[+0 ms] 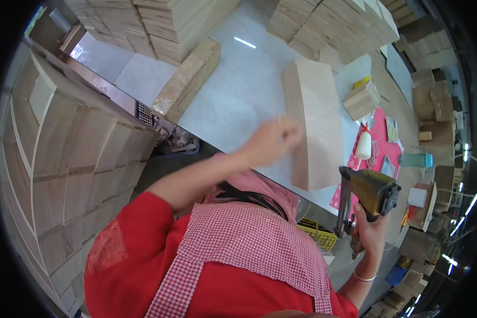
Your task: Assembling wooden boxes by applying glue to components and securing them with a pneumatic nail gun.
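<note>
My right hand [370,230] is closed around the handle of a nail gun [373,192], yellowish-brown and black, held at the table's near right edge. My left hand [273,140] is smeared by motion, with its fingers bent, beside the left face of a long pale wooden piece [323,122]. Whether the fingers hold anything or touch the wood cannot be made out. This wooden piece lies lengthwise on the white table [244,100], its far end cut at angles.
Stacks of wooden pieces stand at the far left [169,26], far right [334,26] and left [74,148]. A wrapped wooden bundle [188,79] lies on the left edge. A white glue bottle [363,144] rests on a pink sheet [377,130]. Below sits a yellow crate [319,236].
</note>
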The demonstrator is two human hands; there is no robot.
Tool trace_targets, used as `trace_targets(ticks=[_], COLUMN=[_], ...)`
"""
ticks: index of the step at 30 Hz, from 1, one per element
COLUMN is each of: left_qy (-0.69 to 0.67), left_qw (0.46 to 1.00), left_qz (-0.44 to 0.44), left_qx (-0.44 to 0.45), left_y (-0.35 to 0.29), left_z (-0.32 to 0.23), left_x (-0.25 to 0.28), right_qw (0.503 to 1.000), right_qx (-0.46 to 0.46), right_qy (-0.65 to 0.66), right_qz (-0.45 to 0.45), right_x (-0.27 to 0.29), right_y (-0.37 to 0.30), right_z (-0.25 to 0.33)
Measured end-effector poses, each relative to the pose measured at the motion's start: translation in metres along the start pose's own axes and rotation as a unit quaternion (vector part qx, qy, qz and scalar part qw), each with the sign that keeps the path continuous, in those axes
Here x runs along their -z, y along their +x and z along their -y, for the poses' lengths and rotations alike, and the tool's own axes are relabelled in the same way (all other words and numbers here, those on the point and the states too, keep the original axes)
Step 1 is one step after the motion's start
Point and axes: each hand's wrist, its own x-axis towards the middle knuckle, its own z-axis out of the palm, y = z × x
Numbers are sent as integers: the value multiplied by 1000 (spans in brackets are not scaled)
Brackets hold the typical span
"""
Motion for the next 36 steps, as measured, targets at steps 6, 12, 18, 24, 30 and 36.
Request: trace_targets(ticks=[6,12,18,24,30,36], left_qy=[340,308,363,382,363,380], left_qw=[927,949,920,914,917,898], left_qz=[-156,-69,-131,-127,-154,-197], left_qx=[-8,-1,-69,-49,-64,-98], left_y=[177,200,190,188,186,178], left_z=[50,40,39,38,40,44], left_x=[51,72,56,57,54,44], right_qw=[998,998,998,997,994,995], right_qx=[33,-24,41,22,27,22], right_qy=[-48,-21,44,66,102,94], right_qz=[-21,45,22,18,-18,16], right_x=[15,-4,-22,-28,-34,-24], right_y=[-28,-30,-35,-36,-38,-28], right_z=[-45,-33,-54,-58,-67,-60])
